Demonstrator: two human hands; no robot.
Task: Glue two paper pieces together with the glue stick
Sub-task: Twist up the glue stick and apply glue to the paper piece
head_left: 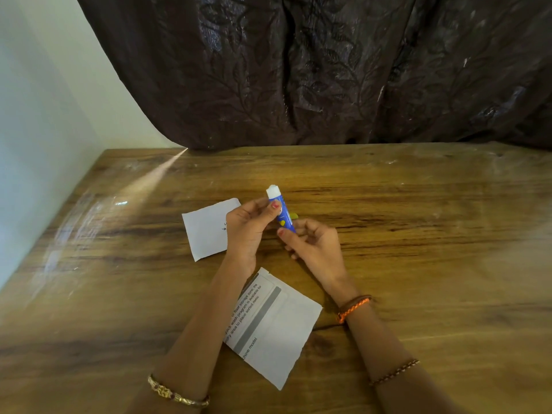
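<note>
Table (418,204) wood, curtain (328,70) behind | both hands' fingers (270,209) grip glue stick (282,213) (uncapped)

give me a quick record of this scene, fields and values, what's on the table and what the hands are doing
surface: wooden table
glue stick: blue, uncapped, white tip pointing up and away
left hand: grips the upper part of the stick
right hand: grips its lower end
small paper: far left, partly under the left hand
large paper: near, printed text showing, between the forearms
papers: apart, not joined
cap: not clearly seen
</note>
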